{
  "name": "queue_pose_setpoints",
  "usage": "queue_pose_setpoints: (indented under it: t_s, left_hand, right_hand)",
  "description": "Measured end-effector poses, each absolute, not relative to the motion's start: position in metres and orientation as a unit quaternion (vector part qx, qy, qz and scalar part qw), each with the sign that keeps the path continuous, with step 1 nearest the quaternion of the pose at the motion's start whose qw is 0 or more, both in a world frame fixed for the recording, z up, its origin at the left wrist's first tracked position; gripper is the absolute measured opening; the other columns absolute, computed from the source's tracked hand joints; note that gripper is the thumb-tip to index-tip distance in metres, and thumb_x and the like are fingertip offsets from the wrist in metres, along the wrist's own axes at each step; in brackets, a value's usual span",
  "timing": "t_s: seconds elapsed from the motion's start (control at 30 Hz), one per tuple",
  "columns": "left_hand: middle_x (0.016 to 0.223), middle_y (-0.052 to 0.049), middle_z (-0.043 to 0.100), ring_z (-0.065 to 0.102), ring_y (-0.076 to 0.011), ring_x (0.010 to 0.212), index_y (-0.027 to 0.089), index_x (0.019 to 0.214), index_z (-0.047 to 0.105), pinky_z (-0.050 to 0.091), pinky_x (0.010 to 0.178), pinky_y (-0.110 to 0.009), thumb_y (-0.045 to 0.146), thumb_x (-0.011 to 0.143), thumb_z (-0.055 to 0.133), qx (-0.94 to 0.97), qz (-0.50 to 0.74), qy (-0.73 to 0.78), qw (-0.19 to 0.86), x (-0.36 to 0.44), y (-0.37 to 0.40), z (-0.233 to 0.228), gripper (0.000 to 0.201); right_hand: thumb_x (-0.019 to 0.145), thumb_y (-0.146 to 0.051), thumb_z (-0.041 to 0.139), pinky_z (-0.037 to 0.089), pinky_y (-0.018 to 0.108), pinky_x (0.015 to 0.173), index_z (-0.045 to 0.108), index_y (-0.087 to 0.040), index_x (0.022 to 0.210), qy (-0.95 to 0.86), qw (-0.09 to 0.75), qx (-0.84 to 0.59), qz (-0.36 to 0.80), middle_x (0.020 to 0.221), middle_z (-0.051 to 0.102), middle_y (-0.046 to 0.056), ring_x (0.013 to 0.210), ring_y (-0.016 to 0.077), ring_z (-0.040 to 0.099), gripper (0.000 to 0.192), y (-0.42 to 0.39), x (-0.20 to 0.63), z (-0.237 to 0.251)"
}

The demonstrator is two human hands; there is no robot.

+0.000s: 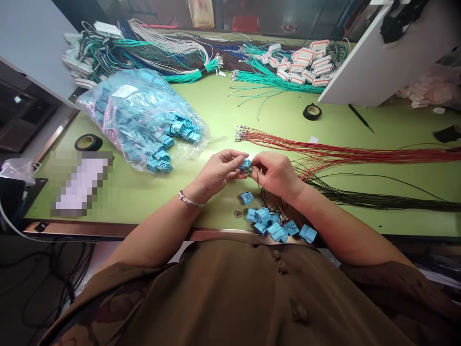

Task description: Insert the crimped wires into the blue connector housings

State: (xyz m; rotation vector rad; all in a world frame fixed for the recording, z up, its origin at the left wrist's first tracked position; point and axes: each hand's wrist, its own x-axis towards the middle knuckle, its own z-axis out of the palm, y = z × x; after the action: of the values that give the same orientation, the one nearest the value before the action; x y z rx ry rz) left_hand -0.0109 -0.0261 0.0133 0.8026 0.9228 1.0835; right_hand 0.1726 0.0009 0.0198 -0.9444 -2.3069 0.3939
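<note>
Green tabletop (230,110) spreads under a worker's two hands, which meet at its near middle: the left hand (216,174) pinches a blue connector (245,164) while the right hand (274,174) is closed on dark wires (360,197) at its back, held close together, likely so fine ends can be guided in. More connectors (275,226) lie just below the hands, within easy reach, and an open bag (140,117) of them sits to the left, red wires (342,153) to the right; no writing is legible, one patch being blurred.
</note>
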Motion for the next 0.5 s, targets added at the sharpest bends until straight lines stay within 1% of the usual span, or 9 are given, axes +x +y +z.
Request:
queue_pose_setpoints:
  t_s: [0.1, 0.2, 0.27, 0.3, 0.37, 0.43, 0.47, 0.5]
  left_hand:
    - [0.074, -0.001, 0.070, 0.065, -0.0101, 0.056, 0.016, 0.093, 0.072, 0.051, 0.054, -0.021, 0.039, 0.068, 0.085, 0.410, 0.472, 0.402, 0.669, -0.013, -0.029, 0.018, 0.037]
    - [0.070, -0.001, 0.068, 0.063, -0.0104, 0.055, 0.017, 0.093, 0.073, 0.052, 0.054, -0.023, 0.035, 0.070, 0.083, 0.477, 0.451, 0.374, 0.655, -0.010, -0.040, 0.027, 0.031]
    - [0.076, -0.005, 0.071, 0.065, -0.0133, 0.062, 0.019, 0.094, 0.075, 0.055, 0.059, -0.025, 0.033, 0.070, 0.083, 0.538, 0.409, 0.332, 0.658, -0.002, -0.050, 0.034, 0.029]
    - [0.084, -0.007, 0.073, 0.067, -0.0157, 0.069, 0.020, 0.097, 0.077, 0.057, 0.064, -0.027, 0.031, 0.069, 0.083, 0.575, 0.371, 0.301, 0.664, 0.003, -0.056, 0.038, 0.030]
    - [0.110, -0.010, 0.074, 0.070, -0.0211, 0.087, 0.025, 0.105, 0.078, 0.059, 0.075, -0.029, 0.026, 0.070, 0.082, 0.645, 0.277, 0.212, 0.680, 0.015, -0.066, 0.046, 0.035]
    - [0.129, -0.009, 0.067, 0.069, -0.0248, 0.104, 0.028, 0.106, 0.078, 0.058, 0.083, -0.029, 0.020, 0.072, 0.079, 0.682, 0.201, 0.118, 0.693, 0.022, -0.072, 0.053, 0.035]
    - [0.133, -0.008, 0.065, 0.068, -0.0259, 0.109, 0.028, 0.102, 0.080, 0.057, 0.086, -0.029, 0.018, 0.073, 0.077, 0.687, 0.182, 0.082, 0.699, 0.023, -0.074, 0.057, 0.031]
    - [0.132, -0.007, 0.066, 0.068, -0.0267, 0.111, 0.027, 0.097, 0.081, 0.057, 0.088, -0.029, 0.016, 0.073, 0.075, 0.686, 0.177, 0.061, 0.703, 0.021, -0.075, 0.062, 0.027]
  right_hand:
    - [0.077, -0.016, 0.057, 0.038, 0.026, 0.061, 0.065, -0.017, 0.075, -0.866, 0.273, -0.337, 0.249, 0.069, 0.063, 0.001, 0.062, 0.0117, 0.050, 0.008, 0.007, 0.188, 0.040]
    - [0.077, -0.022, 0.062, 0.037, 0.025, 0.056, 0.070, -0.018, 0.076, -0.844, 0.198, -0.324, 0.379, 0.065, 0.063, 0.000, 0.057, 0.0100, 0.050, 0.009, 0.016, 0.210, 0.062]
    - [0.076, -0.026, 0.065, 0.039, 0.025, 0.055, 0.072, -0.019, 0.076, -0.825, 0.150, -0.319, 0.442, 0.066, 0.066, 0.000, 0.058, 0.0106, 0.052, 0.010, 0.022, 0.220, 0.071]
    - [0.076, -0.027, 0.065, 0.040, 0.025, 0.056, 0.073, -0.020, 0.077, -0.816, 0.149, -0.326, 0.454, 0.067, 0.067, 0.001, 0.059, 0.0111, 0.054, 0.011, 0.025, 0.221, 0.072]
    - [0.078, -0.027, 0.063, 0.041, 0.026, 0.056, 0.074, -0.020, 0.077, -0.808, 0.180, -0.356, 0.434, 0.068, 0.068, 0.002, 0.059, 0.0116, 0.054, 0.013, 0.029, 0.215, 0.070]
    - [0.079, -0.023, 0.061, 0.041, 0.026, 0.057, 0.074, -0.019, 0.079, -0.825, 0.193, -0.369, 0.382, 0.069, 0.068, 0.002, 0.059, 0.0113, 0.054, 0.013, 0.030, 0.199, 0.062]
    - [0.078, -0.020, 0.060, 0.041, 0.026, 0.059, 0.074, -0.018, 0.079, -0.841, 0.185, -0.365, 0.353, 0.071, 0.068, 0.002, 0.060, 0.0113, 0.055, 0.013, 0.029, 0.188, 0.057]
    - [0.078, -0.017, 0.060, 0.042, 0.026, 0.061, 0.074, -0.018, 0.080, -0.859, 0.172, -0.357, 0.323, 0.073, 0.069, 0.002, 0.063, 0.0116, 0.055, 0.013, 0.028, 0.176, 0.052]
